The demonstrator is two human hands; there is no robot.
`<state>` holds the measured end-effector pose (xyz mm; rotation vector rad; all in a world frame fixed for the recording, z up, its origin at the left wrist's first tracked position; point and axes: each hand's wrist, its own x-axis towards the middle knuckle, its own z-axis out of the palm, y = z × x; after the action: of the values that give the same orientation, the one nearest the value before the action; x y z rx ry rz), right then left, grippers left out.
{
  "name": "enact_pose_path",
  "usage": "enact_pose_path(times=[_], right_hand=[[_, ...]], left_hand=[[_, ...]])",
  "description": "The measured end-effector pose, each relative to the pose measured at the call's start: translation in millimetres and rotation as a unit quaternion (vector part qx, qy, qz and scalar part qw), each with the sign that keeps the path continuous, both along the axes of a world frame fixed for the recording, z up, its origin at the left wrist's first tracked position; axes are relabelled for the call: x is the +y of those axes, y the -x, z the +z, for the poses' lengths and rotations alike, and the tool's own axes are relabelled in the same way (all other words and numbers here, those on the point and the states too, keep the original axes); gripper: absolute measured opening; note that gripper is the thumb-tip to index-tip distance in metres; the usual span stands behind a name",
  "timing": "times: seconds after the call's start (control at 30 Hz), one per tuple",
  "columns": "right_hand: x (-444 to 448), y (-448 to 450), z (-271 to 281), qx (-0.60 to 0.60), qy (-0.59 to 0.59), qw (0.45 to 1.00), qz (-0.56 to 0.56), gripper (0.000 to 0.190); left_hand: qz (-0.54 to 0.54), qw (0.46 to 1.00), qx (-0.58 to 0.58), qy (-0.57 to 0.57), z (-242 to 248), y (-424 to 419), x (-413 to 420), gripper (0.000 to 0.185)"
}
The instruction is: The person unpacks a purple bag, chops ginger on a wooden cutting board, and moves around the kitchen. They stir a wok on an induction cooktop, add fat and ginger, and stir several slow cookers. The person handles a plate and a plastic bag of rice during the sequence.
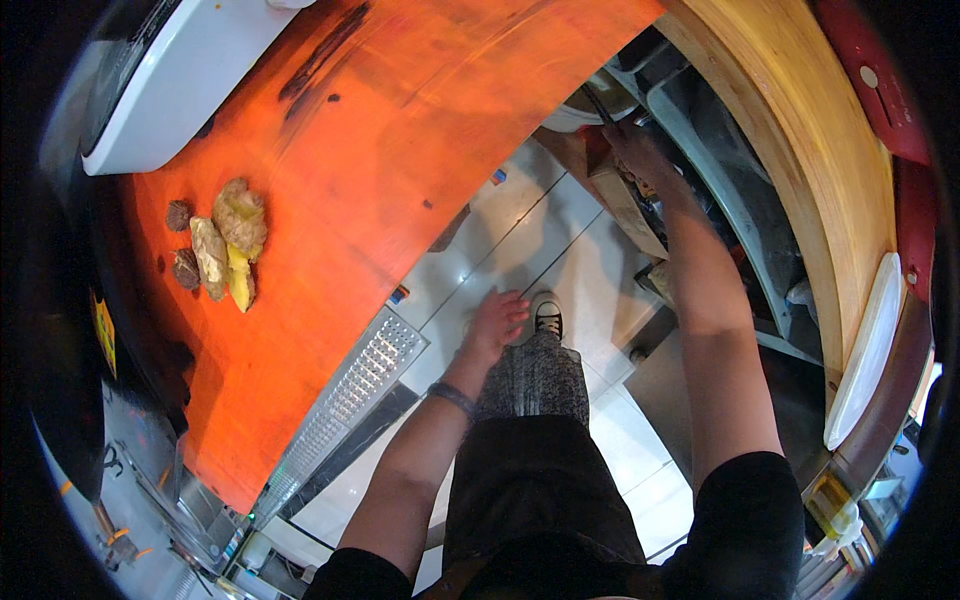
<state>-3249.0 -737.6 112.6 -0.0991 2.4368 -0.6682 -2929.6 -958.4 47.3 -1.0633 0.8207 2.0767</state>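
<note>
My left hand (495,326) hangs over the tiled floor with nothing in it, its fingers slightly apart. A dark band (451,397) circles that wrist. My right hand (643,156) reaches low beneath the wooden counter (817,112), among stored things. Its fingertips meet a thin dark rod (597,103) that points into a pale round container (574,112); shadow hides whether they grip it. Just below this hand stands an opened cardboard box (630,217). On the orange tabletop (360,187) lie ginger pieces (240,217) and two small brown wrinkled round things (178,215).
A white container (180,82) stands at the table's far left. Along the table's lower edge runs a perforated metal strip (360,375). Grey plastic bins (712,165) fill the space under the counter. A white lid-like disc (866,352) leans at the counter's right edge, near a red appliance (874,82).
</note>
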Motion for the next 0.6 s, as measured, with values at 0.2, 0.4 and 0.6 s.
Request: enact_pose_path(times=[0.2, 0.4, 0.6], right_hand=[[29, -15, 2, -0.211, 0.300, 0.909, -0.199, 0.033], [29, -26, 9, -0.310, 0.387, 0.809, -0.316, 0.033], [-7, -36, 6, -0.429, 0.629, 0.559, -0.328, 0.041]], left_hand=[[0.024, 1.000, 0.015, -0.004, -3, -6, -5, 0.059], [0.026, 1.000, -0.004, 0.005, -4, -10, -6, 0.060], [0.031, 0.999, -0.005, 0.011, 0, -15, -4, 0.060]])
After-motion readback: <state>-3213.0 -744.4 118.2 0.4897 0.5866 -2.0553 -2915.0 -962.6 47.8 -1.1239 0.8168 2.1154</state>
